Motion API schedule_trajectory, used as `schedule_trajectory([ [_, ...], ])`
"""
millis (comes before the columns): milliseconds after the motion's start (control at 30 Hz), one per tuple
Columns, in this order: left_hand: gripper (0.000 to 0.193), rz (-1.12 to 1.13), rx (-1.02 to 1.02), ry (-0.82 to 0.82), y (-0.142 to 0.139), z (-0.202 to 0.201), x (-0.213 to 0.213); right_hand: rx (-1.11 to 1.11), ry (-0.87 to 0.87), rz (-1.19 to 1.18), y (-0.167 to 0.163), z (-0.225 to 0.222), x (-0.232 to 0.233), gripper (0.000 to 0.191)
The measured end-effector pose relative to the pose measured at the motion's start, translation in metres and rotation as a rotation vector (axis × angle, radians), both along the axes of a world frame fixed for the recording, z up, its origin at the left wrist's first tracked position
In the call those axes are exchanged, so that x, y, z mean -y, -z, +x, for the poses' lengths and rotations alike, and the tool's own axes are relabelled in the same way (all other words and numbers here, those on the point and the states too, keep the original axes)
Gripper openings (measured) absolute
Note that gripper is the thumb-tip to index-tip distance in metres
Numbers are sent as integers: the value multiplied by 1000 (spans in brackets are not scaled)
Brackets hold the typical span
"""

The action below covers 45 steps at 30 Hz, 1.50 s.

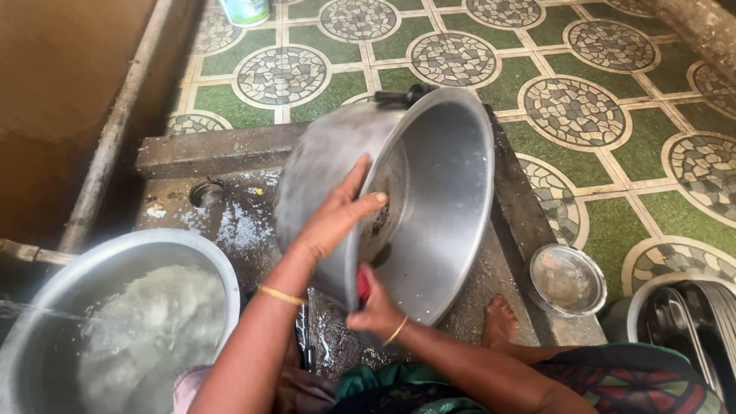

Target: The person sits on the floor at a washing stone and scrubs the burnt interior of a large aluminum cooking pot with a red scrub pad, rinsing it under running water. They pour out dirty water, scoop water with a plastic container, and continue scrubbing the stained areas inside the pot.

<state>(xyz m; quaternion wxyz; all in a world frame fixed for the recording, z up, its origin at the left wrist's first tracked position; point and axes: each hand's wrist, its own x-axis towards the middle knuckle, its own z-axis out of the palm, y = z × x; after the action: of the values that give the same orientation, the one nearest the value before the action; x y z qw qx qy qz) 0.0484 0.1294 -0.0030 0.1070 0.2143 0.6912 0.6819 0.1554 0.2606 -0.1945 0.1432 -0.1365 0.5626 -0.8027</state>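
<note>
The left hand [337, 218] grips the rim of the pot [399, 199], fingers [356, 180] spread on the outer wall and thumb hooked over the edge. The right hand [377, 310] is closed around a red scrubber [363, 285], held against the pot's lower rim. Each wrist carries a gold bangle.

The pot is metal, large, tilted on its side over a wet stone slab [238, 222], mouth facing right. A dark patch shows on the inner wall by the left thumb. Black handles project at the top edge.

The slab's raised back edge runs along behind the pot. A small drain hole [207, 193] lies left of the pot. A basin [123, 322] of cloudy water stands at the slab's lower left, cut off by the frame. A small steel bowl [567, 280] rests at the slab's right edge, near a bare foot [500, 320]. Open tiled floor [575, 107] extends beyond.

More steel vessels [682, 322] at lower right are partly cut off. A white-and-green container [245, 11] at top is cropped, its kind unclear.
</note>
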Motion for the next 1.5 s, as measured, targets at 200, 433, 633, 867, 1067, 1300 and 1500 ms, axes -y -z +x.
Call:
schedule_trajectory([
  [200,91,-699,115,112,15,53,-3,64,285,-213,-60,-56,-45,108],
  [433,113,-403,-215,92,20,58,-16,65,214,-549,-111,-58,-41,67],
  [633,104,-373,-267,-58,11,26,-14,333,99,-956,-77,-83,2,51],
  [867,76,-607,-475,-160,-17,-1,-15,-9,-237,154,106,-30,53,83],
  [1067,73,-713,-438,-91,-28,-3,-5,-411,4,1383,176,-114,-119,62],
  [1300,75,-690,-457,-44,-23,0,12,-918,338,2265,137,-244,-232,54],
  [1500,76,-710,-382,-74,-20,-6,19,-571,348,1853,176,-232,-115,65],
])
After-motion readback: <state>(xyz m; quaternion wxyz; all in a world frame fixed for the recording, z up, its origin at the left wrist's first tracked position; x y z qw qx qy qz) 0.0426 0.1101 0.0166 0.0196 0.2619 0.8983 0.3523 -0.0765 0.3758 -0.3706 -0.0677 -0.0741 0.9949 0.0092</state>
